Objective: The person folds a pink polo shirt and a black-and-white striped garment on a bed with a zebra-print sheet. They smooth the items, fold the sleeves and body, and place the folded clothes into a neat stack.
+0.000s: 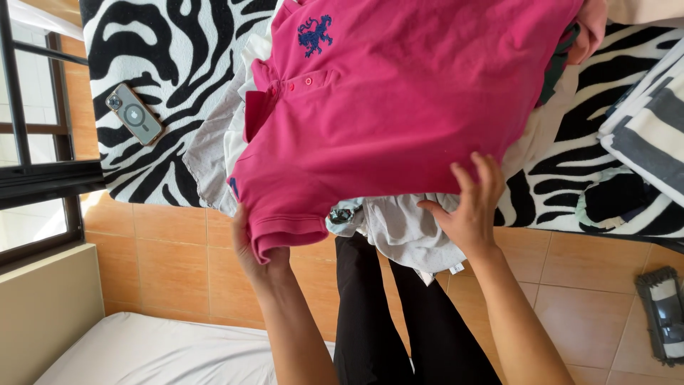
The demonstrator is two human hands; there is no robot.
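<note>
Head view: pink polo shirt (399, 107) between left hand (253, 246) and right hand (470, 207).

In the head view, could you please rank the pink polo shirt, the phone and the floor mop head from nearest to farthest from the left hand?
From the left hand:
1. Pink polo shirt, its sleeve in the hand's grip.
2. Phone, up-left on the zebra-print cover.
3. Floor mop head, far right on the tiles.

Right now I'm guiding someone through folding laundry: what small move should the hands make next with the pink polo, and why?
Probably fold the sleeve inward. The left hand grips the sleeve cuff of the pink polo shirt, which lies face up on the clothes pile, while the right hand presses its side flat.
</note>
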